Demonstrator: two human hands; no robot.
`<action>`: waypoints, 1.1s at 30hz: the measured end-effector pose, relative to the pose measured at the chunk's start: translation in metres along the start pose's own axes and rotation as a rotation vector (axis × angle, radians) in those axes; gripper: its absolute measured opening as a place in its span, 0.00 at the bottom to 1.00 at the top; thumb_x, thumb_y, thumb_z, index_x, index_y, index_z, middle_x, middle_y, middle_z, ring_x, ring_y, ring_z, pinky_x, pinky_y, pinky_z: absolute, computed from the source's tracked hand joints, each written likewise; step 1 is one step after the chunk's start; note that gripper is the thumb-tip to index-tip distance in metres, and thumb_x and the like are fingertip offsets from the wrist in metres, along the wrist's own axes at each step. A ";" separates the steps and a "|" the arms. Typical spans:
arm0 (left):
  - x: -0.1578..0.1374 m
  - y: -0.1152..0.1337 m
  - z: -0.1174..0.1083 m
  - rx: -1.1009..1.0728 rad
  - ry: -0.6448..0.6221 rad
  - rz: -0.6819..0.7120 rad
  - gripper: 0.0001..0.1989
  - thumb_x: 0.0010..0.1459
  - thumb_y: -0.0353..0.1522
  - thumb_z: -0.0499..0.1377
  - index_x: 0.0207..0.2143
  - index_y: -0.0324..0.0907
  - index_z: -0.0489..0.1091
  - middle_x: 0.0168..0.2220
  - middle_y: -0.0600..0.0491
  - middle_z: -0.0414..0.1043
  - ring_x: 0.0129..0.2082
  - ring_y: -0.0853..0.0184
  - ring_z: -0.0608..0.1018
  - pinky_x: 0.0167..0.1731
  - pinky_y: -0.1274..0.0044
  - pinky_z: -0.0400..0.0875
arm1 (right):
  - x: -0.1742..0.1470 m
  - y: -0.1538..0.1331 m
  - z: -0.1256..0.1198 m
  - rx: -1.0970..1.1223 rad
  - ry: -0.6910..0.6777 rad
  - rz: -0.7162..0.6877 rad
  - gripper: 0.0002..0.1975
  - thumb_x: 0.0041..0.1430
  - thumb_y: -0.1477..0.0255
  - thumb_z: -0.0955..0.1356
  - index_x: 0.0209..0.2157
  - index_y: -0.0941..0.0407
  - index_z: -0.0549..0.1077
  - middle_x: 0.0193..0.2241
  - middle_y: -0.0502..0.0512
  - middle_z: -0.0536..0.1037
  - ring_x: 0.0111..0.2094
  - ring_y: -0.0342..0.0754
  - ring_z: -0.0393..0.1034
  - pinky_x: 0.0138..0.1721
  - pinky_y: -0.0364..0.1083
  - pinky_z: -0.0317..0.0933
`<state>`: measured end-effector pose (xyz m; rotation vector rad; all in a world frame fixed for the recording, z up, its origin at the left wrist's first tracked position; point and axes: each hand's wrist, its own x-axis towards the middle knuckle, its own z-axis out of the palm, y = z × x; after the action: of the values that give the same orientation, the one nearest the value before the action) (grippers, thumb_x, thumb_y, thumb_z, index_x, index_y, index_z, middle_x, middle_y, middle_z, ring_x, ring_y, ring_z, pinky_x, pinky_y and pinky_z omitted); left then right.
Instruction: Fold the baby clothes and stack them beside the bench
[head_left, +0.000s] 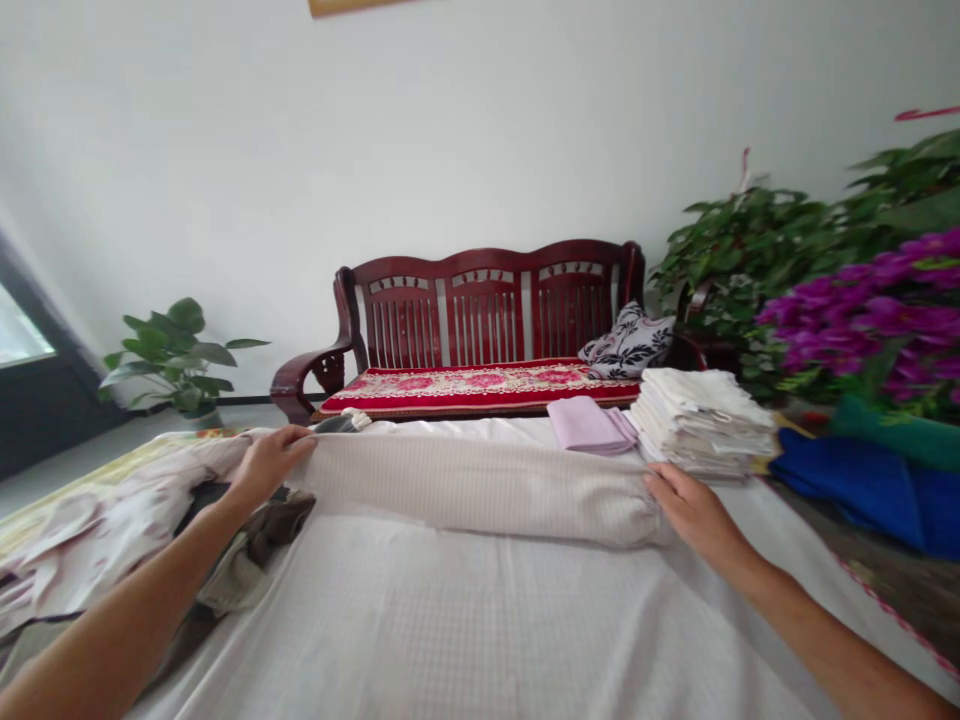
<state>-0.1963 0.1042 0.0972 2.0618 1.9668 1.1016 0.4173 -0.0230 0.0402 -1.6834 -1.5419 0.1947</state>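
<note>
where the rumpled clothes lie: far left, just beside the left hand
left hand: thumb and fingers pinched on the left end of the striped garment
striped garment: stretched lengthwise between both hands, across the white sheet
lavender folded cloth: beyond the garment, next to the stack of white folded fabric
right hand: clamped on the garment's gathered end
blue cloth: right of the stack

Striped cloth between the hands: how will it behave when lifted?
The striped cloth is likely floppy: it bunches softly by the right hand. Its long span to the left hand may sag. Thin-looking fabric suggests it's light.
</note>
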 end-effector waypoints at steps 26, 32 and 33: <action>0.105 -0.029 0.158 0.115 -0.192 -0.132 0.15 0.48 0.40 0.62 0.36 0.41 0.78 0.36 0.48 0.81 0.42 0.55 0.80 0.44 0.72 0.71 | 0.038 0.060 0.032 -0.441 -0.163 0.043 0.21 0.61 0.54 0.59 0.35 0.51 0.77 0.39 0.58 0.79 0.43 0.56 0.76 0.42 0.51 0.66; 0.109 -0.023 0.155 0.013 -0.314 -0.030 0.22 0.41 0.39 0.65 0.41 0.40 0.78 0.44 0.46 0.81 0.47 0.54 0.80 0.51 0.71 0.70 | 0.043 0.062 0.029 -0.358 -0.194 0.046 0.20 0.56 0.52 0.62 0.34 0.52 0.76 0.39 0.58 0.81 0.43 0.58 0.76 0.42 0.52 0.67; 0.108 -0.021 0.154 -0.001 -0.328 -0.020 0.23 0.40 0.39 0.66 0.41 0.40 0.79 0.44 0.46 0.81 0.47 0.54 0.79 0.52 0.70 0.70 | 0.043 0.060 0.028 -0.342 -0.201 0.047 0.19 0.55 0.52 0.63 0.32 0.52 0.76 0.37 0.58 0.81 0.42 0.58 0.76 0.41 0.51 0.67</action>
<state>-0.1402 0.2674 0.0196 2.0602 1.8197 0.7045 0.4557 0.0340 0.0003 -2.0180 -1.7621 0.1334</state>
